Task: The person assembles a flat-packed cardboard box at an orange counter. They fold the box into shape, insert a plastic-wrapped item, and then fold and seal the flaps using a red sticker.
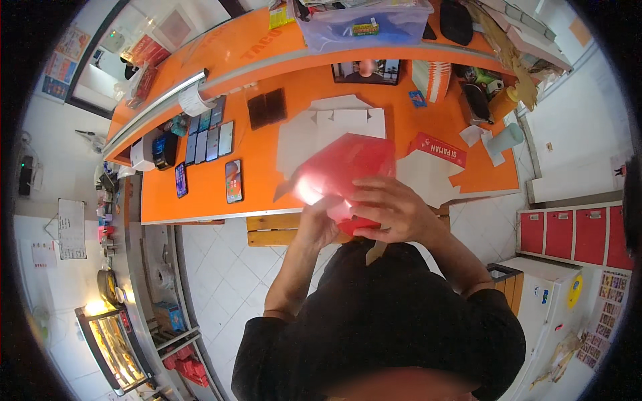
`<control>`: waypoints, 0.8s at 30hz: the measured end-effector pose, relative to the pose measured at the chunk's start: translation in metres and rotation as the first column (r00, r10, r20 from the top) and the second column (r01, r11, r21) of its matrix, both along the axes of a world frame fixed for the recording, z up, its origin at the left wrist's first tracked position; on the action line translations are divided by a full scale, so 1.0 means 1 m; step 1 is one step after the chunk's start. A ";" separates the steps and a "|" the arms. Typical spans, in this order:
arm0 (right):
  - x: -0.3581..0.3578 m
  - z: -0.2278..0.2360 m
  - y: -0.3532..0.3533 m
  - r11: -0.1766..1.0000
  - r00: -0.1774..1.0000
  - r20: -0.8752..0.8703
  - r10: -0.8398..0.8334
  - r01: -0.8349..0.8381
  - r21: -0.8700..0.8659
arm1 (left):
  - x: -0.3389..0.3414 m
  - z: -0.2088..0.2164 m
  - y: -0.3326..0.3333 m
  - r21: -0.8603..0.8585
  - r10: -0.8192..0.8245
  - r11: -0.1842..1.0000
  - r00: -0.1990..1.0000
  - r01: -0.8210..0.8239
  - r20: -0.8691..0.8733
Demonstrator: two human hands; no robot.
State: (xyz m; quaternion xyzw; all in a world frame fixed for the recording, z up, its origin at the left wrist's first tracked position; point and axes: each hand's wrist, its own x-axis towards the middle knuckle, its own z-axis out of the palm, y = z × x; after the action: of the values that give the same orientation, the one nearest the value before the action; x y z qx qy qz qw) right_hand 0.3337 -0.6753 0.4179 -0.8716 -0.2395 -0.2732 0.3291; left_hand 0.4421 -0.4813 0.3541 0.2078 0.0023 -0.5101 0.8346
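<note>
Both my hands hold a glossy red card carton (358,160) above the front edge of the orange table (164,207). My left hand (315,226) grips its lower left edge, fingers partly hidden behind a bright glare. My right hand (393,210) lies over its lower right side, fingers bent across the red face and thumb below. Flat white cardboard blanks (297,137) lie under and behind the carton. To its right lies another blank (428,175) with a red printed flap (438,148).
Several phones (212,142) lie at the left, one phone (233,181) near the front edge. A tablet (366,71) stands at the back. A green cup (506,138) lies at the right. Overhead runs an orange shelf (247,47) with a clear plastic bin (328,37). A wooden bench (271,230) sits below the table.
</note>
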 end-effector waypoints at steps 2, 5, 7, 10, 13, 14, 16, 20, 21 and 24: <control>0.001 0.013 -0.002 0.999 0.998 -0.062 0.014 -0.016 -0.040 | 0.006 0.013 -0.001 0.055 -0.004 0.998 0.997 0.000 0.071; 0.005 0.012 0.000 0.981 0.995 -0.102 -0.004 -0.016 -0.192 | 0.016 0.032 0.000 0.142 -0.002 0.990 0.993 -0.015 0.121; 0.009 0.012 -0.001 0.982 0.993 -0.120 0.004 -0.027 -0.186 | 0.021 0.029 0.001 0.165 0.074 0.981 0.983 -0.102 0.167; 0.008 0.013 -0.002 0.993 0.980 -0.181 0.085 -0.069 0.092 | 0.025 0.035 0.000 0.174 0.142 0.965 0.947 -0.197 0.289; 0.009 0.003 0.002 0.814 0.958 -0.208 0.195 -0.040 0.579 | 0.021 0.030 0.000 0.071 0.222 0.961 0.898 -0.268 0.380; 0.009 -0.001 0.005 0.685 0.952 -0.201 0.232 -0.013 0.728 | 0.018 0.026 -0.001 0.049 0.265 0.951 0.889 -0.304 0.373; 0.007 -0.004 0.018 0.485 0.961 -0.201 0.193 0.084 0.870 | 0.009 0.016 -0.007 0.006 0.349 0.927 0.869 -0.375 0.351; 0.012 -0.003 0.025 0.699 0.998 -0.035 -0.047 0.058 0.713 | -0.004 0.017 -0.031 -0.030 0.445 0.888 0.841 -0.459 0.308; 0.015 -0.003 0.021 0.819 0.994 0.061 -0.089 0.038 0.573 | -0.006 0.023 -0.033 -0.019 0.443 0.887 0.840 -0.461 0.313; 0.016 0.000 0.015 0.972 0.960 0.208 -0.187 0.150 0.183 | -0.015 0.030 -0.031 0.018 0.398 0.904 0.854 -0.428 0.337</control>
State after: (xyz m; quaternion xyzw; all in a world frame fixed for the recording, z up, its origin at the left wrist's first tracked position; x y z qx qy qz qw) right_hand 0.3493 -0.6604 0.4177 -0.8221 -0.1762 -0.4159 0.3467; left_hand 0.4273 -0.5128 0.3836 0.3220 -0.0672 -0.2770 0.9028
